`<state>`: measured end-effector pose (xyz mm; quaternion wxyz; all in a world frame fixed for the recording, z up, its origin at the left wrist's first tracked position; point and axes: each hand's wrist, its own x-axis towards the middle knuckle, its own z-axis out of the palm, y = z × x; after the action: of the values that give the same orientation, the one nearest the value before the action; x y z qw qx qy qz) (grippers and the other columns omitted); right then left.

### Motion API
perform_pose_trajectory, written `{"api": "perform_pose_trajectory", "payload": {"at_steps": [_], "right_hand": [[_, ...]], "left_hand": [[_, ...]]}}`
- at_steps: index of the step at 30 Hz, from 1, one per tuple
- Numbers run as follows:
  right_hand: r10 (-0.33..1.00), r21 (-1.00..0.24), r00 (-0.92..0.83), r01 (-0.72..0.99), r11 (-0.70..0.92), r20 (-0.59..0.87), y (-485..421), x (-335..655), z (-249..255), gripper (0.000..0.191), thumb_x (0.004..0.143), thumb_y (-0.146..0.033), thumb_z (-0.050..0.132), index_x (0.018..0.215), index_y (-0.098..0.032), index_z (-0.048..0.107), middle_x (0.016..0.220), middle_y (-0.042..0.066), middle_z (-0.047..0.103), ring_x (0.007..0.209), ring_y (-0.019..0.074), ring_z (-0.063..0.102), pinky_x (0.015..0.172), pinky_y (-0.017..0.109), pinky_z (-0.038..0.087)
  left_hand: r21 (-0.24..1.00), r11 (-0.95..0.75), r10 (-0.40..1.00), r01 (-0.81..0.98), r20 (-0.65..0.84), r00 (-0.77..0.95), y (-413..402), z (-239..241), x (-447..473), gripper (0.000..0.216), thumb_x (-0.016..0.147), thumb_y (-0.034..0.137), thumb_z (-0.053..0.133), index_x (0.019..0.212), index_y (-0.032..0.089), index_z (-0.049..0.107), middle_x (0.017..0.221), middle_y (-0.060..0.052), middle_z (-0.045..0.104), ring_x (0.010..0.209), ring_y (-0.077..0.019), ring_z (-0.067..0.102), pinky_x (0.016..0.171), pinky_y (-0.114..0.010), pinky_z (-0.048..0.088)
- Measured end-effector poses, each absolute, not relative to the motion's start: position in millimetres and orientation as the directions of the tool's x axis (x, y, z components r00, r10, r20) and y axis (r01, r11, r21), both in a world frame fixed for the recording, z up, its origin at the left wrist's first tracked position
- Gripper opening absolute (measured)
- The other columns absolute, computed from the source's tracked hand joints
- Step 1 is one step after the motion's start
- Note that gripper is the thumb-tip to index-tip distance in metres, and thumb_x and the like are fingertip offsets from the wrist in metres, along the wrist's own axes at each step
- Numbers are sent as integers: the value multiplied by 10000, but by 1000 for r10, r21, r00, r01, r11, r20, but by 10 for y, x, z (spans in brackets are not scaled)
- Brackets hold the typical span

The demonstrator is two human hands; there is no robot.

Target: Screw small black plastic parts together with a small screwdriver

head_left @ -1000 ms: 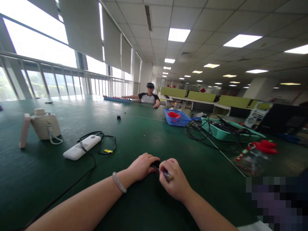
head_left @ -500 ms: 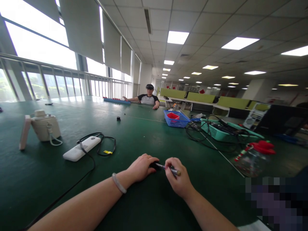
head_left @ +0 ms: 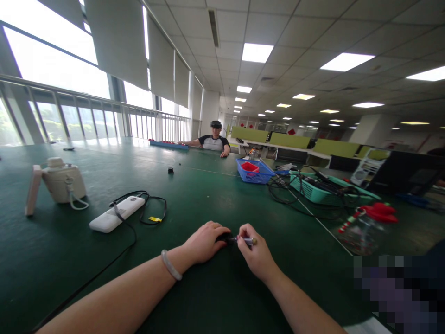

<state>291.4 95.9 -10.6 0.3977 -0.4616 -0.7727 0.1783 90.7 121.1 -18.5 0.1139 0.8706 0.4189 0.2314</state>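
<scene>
On the near part of the green table (head_left: pixel 194 297), my left hand (head_left: pixel 205 241) is closed around a small black object (head_left: pixel 224 237), mostly hidden by the fingers. A light bracelet circles that wrist. My right hand (head_left: pixel 255 253) pinches a slim screwdriver (head_left: pixel 250 241) with a silvery handle and a yellowish end. Its thin shaft points left, and the tip meets the black object between both hands; exactly where it touches cannot be made out.
Left stand a white power bank (head_left: pixel 116 215) with a black cable, a beige bottle (head_left: pixel 64 183) and a pink slab (head_left: pixel 33 190). A blue basket (head_left: pixel 255 175), a green basket (head_left: pixel 314 192) with cables and a red-lidded jar (head_left: pixel 368 229) lie right. Across sits a person (head_left: pixel 213 141).
The screwdriver has swung to lie more level, its end slightly higher and further left. My right hand has shifted slightly up with it. My left hand stays almost in place.
</scene>
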Motion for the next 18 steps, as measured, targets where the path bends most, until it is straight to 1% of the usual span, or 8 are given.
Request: {"api": "perform_pose_trajectory", "payload": {"at_steps": [5, 7, 9, 11, 13, 14, 16, 18], "right_hand": [[867, -682, -254, 539, 495, 428, 1002, 2936, -129, 137, 911, -304, 465, 800, -223, 466, 664, -47, 473, 588, 133, 458, 550, 250, 349], [874, -711, -235, 512, 483, 425, 1024, 2948, -151, 150, 911, -318, 478, 796, -223, 465, 671, -43, 480, 599, 140, 467, 560, 257, 362], [881, -761, -214, 445, 472, 422, 1041, 2962, -166, 176, 914, -351, 492, 795, -222, 468, 671, -35, 501, 613, 151, 494, 581, 269, 392], [880, -815, -170, 331, 475, 443, 1046, 2980, -162, 214, 927, -396, 477, 801, -223, 473, 657, -27, 519, 621, 163, 523, 614, 289, 430], [871, -841, -84, 231, 489, 484, 1046, 3007, -142, 257, 944, -431, 438, 798, -224, 480, 636, -23, 520, 620, 171, 537, 652, 308, 456], [866, -845, -26, 207, 493, 499, 1047, 3025, -131, 279, 951, -443, 419, 789, -224, 486, 634, -21, 520, 622, 172, 540, 666, 312, 460], [859, -857, 107, 203, 473, 500, 1061, 3073, -117, 322, 953, -459, 402, 752, -225, 493, 630, -19, 515, 615, 169, 532, 660, 306, 456], [854, -885, 245, 210, 416, 459, 1097, 3136, -125, 363, 951, -475, 396, 703, -225, 485, 613, -23, 502, 588, 161, 507, 614, 290, 436]], "left_hand": [[405, -632, 775, 661, 340, 533, 1198, -185, 911, 379, 918, 297, 529, 1294, 261, 557, 1250, -45, 620, 1146, -222, 556, 1034, -371, 424], [397, -636, 771, 662, 356, 528, 1200, -192, 916, 389, 916, 271, 527, 1304, 261, 547, 1264, -40, 616, 1161, -221, 543, 1043, -370, 416], [386, -641, 767, 664, 367, 527, 1204, -198, 923, 402, 910, 227, 519, 1310, 259, 540, 1272, -34, 616, 1168, -221, 530, 1048, -370, 407], [378, -634, 771, 674, 365, 521, 1206, -201, 926, 414, 911, 191, 492, 1317, 260, 533, 1262, -30, 626, 1158, -223, 527, 1040, -371, 407], [376, -606, 793, 701, 352, 497, 1208, -201, 924, 424, 919, 183, 458, 1331, 265, 520, 1244, -34, 634, 1141, -228, 530, 1023, -377, 413], [378, -583, 810, 719, 343, 476, 1209, -201, 921, 431, 925, 189, 442, 1343, 271, 509, 1241, -38, 631, 1136, -230, 530, 1014, -380, 416], [381, -528, 845, 759, 328, 423, 1214, -203, 911, 453, 936, 203, 410, 1376, 290, 474, 1255, -46, 608, 1135, -233, 527, 996, -386, 422], [369, -471, 874, 801, 320, 366, 1225, -214, 897, 478, 942, 207, 383, 1404, 313, 439, 1265, -54, 581, 1132, -236, 525, 977, -394, 426]]}}
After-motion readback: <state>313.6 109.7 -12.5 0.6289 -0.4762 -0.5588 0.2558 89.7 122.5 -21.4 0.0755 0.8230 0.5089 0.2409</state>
